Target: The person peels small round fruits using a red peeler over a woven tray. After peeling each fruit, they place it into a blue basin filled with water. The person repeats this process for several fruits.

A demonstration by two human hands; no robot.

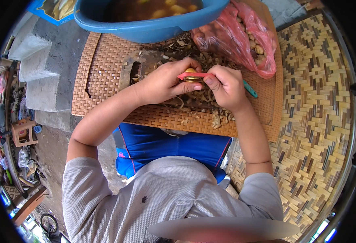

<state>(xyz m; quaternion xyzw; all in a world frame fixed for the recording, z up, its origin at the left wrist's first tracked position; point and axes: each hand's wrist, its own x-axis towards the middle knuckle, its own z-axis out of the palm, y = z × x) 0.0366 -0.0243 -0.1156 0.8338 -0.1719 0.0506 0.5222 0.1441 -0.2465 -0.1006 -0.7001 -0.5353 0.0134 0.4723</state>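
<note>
Potato (190,70) is sitting up in the left hand (167,77), above the peel-strewn middle of the table (99,73). I'm seeing only a small yellow patch of it; fingers and tool are hiding the rest. Left hand is holding mostly closed around it, fingers bent over the far side, thumb lying along the near side. Right hand (228,85) is gripping 1 red peeler (202,75), fingers folded in, thumb pressing near the handle end. The red bar is lying across the front of the potato, gold-coloured metal showing just below it. Blade contact: I can't tell from here.

Under the hands, the board (149,60) is lying flat, 1 slot showing at its left end, peels (216,117) covering much of it and spilling toward the near edge. A teal handle (250,89) is poking out just right of the right hand. At the far edge, the blue basin (137,27) is holding brown water and yellow pieces. To its right, the red bag (230,40) is gaping on its right side, small potatoes showing inside. Off to the right I'm getting a woven mat (315,81); on the left, concrete steps (40,89).
</note>
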